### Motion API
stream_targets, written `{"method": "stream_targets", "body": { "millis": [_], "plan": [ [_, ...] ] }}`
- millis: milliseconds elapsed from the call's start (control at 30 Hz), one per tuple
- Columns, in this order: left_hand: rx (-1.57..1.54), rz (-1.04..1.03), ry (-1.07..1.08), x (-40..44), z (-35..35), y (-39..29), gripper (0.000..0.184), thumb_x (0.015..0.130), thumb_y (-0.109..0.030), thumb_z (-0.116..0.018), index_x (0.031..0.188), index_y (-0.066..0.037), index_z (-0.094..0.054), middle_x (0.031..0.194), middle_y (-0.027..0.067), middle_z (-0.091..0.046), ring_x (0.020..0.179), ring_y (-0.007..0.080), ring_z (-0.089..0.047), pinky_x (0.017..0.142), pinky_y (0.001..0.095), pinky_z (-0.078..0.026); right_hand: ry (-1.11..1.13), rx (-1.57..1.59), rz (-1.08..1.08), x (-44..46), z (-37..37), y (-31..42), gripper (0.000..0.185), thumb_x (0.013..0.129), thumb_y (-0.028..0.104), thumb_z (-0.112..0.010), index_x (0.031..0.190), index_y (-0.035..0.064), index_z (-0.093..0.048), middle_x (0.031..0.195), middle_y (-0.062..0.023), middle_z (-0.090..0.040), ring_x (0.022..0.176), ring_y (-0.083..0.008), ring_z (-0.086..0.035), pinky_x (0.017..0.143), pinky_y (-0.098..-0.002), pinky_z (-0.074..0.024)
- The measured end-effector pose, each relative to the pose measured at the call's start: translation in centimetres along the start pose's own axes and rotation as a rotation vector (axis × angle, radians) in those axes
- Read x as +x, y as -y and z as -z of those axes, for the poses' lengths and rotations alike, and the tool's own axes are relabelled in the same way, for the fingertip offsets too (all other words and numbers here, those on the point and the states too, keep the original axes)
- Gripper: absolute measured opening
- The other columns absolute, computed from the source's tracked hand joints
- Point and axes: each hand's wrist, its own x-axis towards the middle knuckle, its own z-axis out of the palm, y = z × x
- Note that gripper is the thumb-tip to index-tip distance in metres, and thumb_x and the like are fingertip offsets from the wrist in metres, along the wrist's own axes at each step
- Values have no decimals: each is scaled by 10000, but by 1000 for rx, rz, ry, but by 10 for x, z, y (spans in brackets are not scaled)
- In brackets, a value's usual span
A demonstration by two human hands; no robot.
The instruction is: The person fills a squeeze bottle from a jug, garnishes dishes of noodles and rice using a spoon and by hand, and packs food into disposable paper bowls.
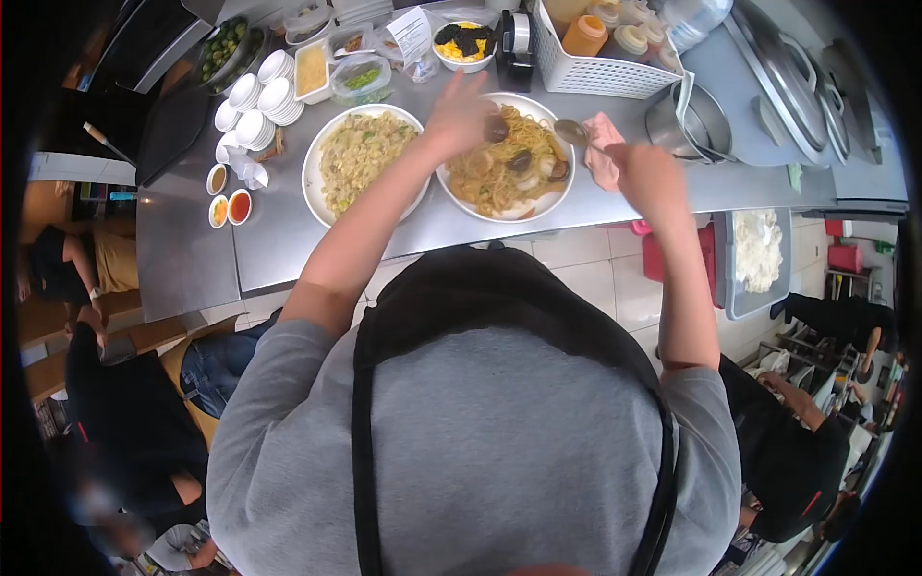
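Note:
My right hand is closed round the handle of a metal spoon, whose bowl hangs at the right rim of a plate of noodles. Beneath the spoon's handle lies a pink cloth. Over the upper left of the noodle plate is my left hand, blurred by motion, its fingers pointing up toward a bowl of yellow and black shreds. A plate of fried rice stands left of the noodles, partly behind my left forearm.
Stacked white saucers, small sauce cups and bagged garnishes stand at the left. A white basket of bottles and a metal pot are at the right. Other people are on both sides behind.

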Motion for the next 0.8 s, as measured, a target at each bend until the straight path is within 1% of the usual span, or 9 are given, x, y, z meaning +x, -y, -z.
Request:
{"method": "stream_targets", "body": {
  "millis": [67, 133, 200, 300, 433, 500, 567, 633, 800],
  "plan": [
    [43, -26, 20, -5, 15, -3, 342, 710, -38, -505, 994, -164, -648, 1396, 113, -306, 1303, 381, -182, 1063, 429, -212, -37, -177, -12, -11, -10, 4, 145, 780, 119, -518, 840, 64, -638, 685, -142, -620, 641, -292, -626, 596, -395, -500],
    [86, -49, 40, -12, 16, 1, 319, 718, -56, -517, 995, -153, -643, 1390, 126, -312, 1295, 387, -199, 1057, 428, -227, -66, -186, 14, -13, -40, -6, 137, 771, 99, -513, 849, 58, -618, 697, -136, -618, 639, -296, -626, 582, -390, -505],
    [-108, -16, -129, -20, 10, 8, 283, 736, -95, -538, 999, -137, -634, 1378, 136, -327, 1286, 396, -212, 1044, 436, -247, -101, -162, 49, -17, -61, -8, 126, 747, 43, -498, 849, 40, -572, 725, -124, -614, 638, -308, -626, 554, -393, -513],
    [-157, -39, -165, -32, 12, 11, 270, 741, -115, -561, 1001, -129, -631, 1359, 141, -354, 1284, 383, -232, 1037, 431, -257, -16, -120, 22, -24, -75, 6, 121, 740, 26, -496, 842, 34, -559, 730, -133, -612, 647, -308, -626, 559, -403, -511],
    [-205, -18, -173, -49, 15, 15, 266, 742, -123, -584, 1003, -119, -630, 1339, 142, -381, 1274, 367, -263, 1033, 429, -262, -111, 27, 51, -27, -74, 15, 126, 726, 9, -500, 843, 5, -549, 720, -169, -602, 650, -321, -626, 548, -394, -512],
    [-233, -11, -210, -59, 16, 17, 246, 752, -168, -606, 985, -98, -637, 1308, 168, -405, 1242, 383, -305, 1014, 436, -283, -148, 13, 31, -26, -69, 16, 123, 727, 5, -497, 841, -2, -544, 715, -172, -600, 645, -324, -625, 548, -393, -512],
    [-228, 21, -187, -69, 21, 15, 239, 764, -152, -604, 995, -99, -633, 1315, 155, -404, 1245, 371, -308, 1018, 429, -281, -188, -3, 14, -25, -66, 16, 121, 728, 2, -494, 839, -9, -540, 711, -176, -599, 640, -327, -624, 547, -393, -513],
    [-224, 53, -164, -78, 25, 14, 233, 777, -136, -602, 1005, -100, -629, 1321, 141, -402, 1247, 359, -312, 1022, 422, -279, -97, -79, -19, -27, -64, 15, 111, 735, 7, -491, 836, -13, -531, 725, -169, -602, 628, -318, -626, 545, -384, -516],
    [-265, 65, -167, -92, 26, 17, 223, 781, -143, -607, 996, -93, -634, 1290, 135, -437, 1218, 329, -363, 1006, 405, -304, -74, -138, 12, -30, -84, 24, 98, 744, 18, -498, 829, -21, -525, 745, -162, -605, 616, -307, -629, 540, -359, -523]
  ]
}}
